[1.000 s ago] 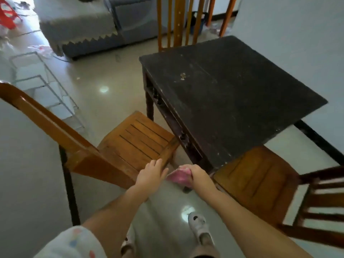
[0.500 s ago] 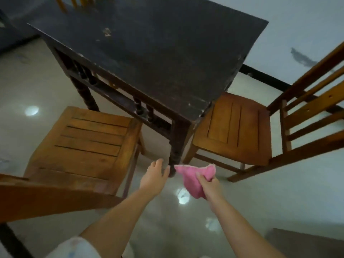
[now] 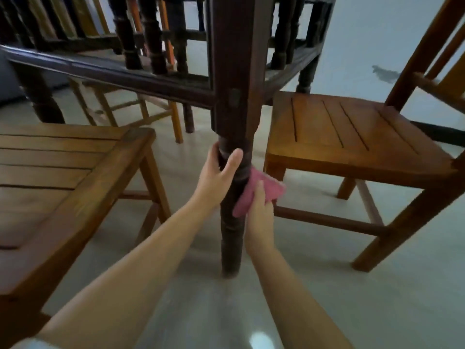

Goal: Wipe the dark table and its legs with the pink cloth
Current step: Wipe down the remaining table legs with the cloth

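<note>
You are on the leg-wiping step, crouched low at the near corner of the dark table. At the left stands a wooden chair, its slatted seat just beside the leg. Your left hand grips the turned table leg below the square corner post, thumb on the near face and fingers curled round the far side, steadying it. Just to the right, your right hand holds the pink cloth pinched against the right side of the same leg, a little lower than the left hand; part of the cloth flares out to the right, free of the wood. Further right, a second wooden chair stands close to the leg, its seat corner near the cloth.

The lower stretch of the leg, down to the floor, lies bare below the cloth. The next move likely calls for wrapping the cloth further round the leg and drawing it down along the turnings, keeping pressure into the grooves. The other legs and the rails remain to be reached; whether the top surface is done cannot be told from here.
</note>
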